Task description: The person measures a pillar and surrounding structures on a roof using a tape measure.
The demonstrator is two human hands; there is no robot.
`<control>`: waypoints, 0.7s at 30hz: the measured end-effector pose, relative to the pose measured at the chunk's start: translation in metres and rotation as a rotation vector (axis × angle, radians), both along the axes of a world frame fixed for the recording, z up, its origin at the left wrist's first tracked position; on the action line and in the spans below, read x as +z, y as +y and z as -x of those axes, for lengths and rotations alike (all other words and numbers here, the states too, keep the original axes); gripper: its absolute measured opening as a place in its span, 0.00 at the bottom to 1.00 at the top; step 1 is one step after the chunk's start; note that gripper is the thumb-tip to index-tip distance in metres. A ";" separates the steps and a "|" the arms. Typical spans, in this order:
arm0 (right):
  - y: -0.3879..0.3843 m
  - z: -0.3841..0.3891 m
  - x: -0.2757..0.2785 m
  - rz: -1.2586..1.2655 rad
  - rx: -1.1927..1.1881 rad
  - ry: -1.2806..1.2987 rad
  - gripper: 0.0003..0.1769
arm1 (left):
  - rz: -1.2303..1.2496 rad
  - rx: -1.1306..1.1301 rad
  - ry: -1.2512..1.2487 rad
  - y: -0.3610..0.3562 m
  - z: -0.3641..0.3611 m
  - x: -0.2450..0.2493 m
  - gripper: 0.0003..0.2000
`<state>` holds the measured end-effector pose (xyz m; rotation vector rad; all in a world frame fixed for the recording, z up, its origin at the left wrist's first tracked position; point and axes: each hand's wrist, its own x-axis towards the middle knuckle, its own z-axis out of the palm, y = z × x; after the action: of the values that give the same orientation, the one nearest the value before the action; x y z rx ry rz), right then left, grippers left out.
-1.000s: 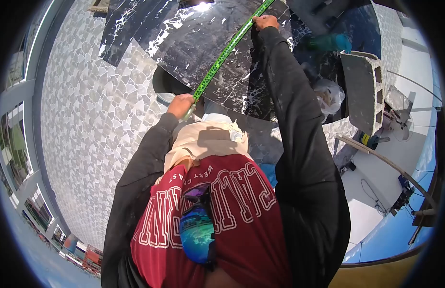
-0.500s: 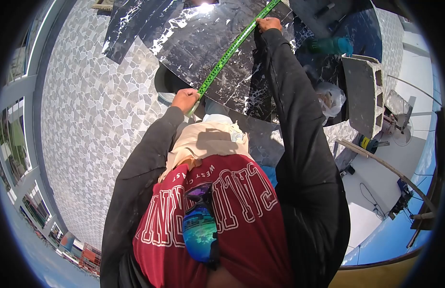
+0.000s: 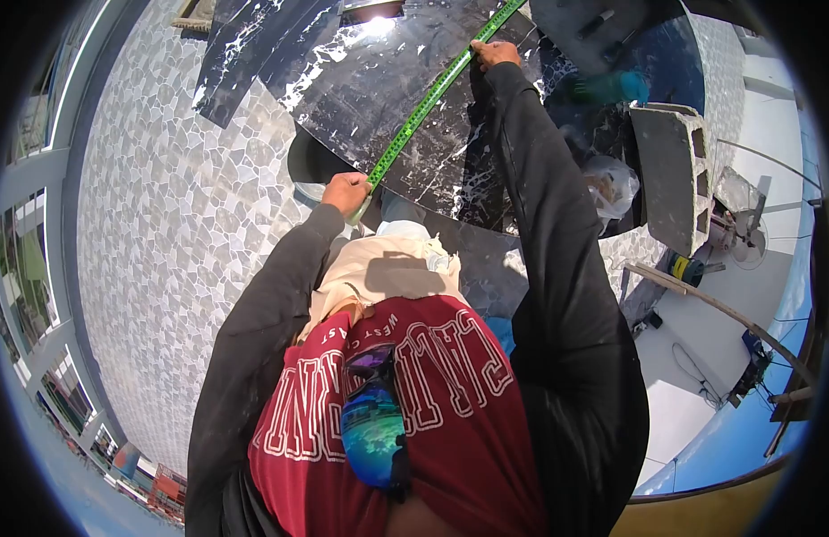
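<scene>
A green tape measure (image 3: pixel 425 109) stretches diagonally across a black, white-veined marble-look slab (image 3: pixel 369 98). At the slab's near edge, my left hand (image 3: pixel 347 192) is closed on the tape's near end, part of which hangs below the fingers. Farther up the strip, my right hand (image 3: pixel 497 54) pinches the tape against or just above the slab. Past that hand the tape runs on to the top edge of the view. Pale dust marks the slab's dark surface.
A teal bottle (image 3: pixel 622 88) and a clear plastic bag (image 3: pixel 611 188) lie right of the slab, beside a grey hollow block (image 3: pixel 669 179). Another black slab piece (image 3: pixel 240 63) is at upper left. Stone-patterned flooring (image 3: pixel 182 224) spreads left. A dark bucket-like container (image 3: pixel 309 161) sits under the slab edge.
The view has shifted slightly. My right hand appears a little farther left and up, while the tape bows slightly more. Both hands keep their hold on it.
</scene>
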<state>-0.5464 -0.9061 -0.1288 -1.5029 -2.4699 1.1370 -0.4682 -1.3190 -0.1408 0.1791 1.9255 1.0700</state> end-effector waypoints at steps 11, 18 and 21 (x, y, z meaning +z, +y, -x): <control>-0.113 -0.135 0.088 1.077 -0.038 0.383 0.26 | 0.003 -0.064 0.002 0.001 0.007 -0.002 0.05; -0.119 -0.173 0.112 0.702 -0.046 0.364 0.18 | -0.005 -0.080 0.051 0.002 0.009 0.002 0.07; -0.086 -0.163 0.107 0.543 0.043 0.512 0.16 | -0.009 -0.097 -0.052 -0.001 0.012 -0.002 0.07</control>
<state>-0.3838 -0.9925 -0.0219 -1.0373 -1.9417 2.0140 -0.4797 -1.3198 -0.1425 0.2454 1.8466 1.0098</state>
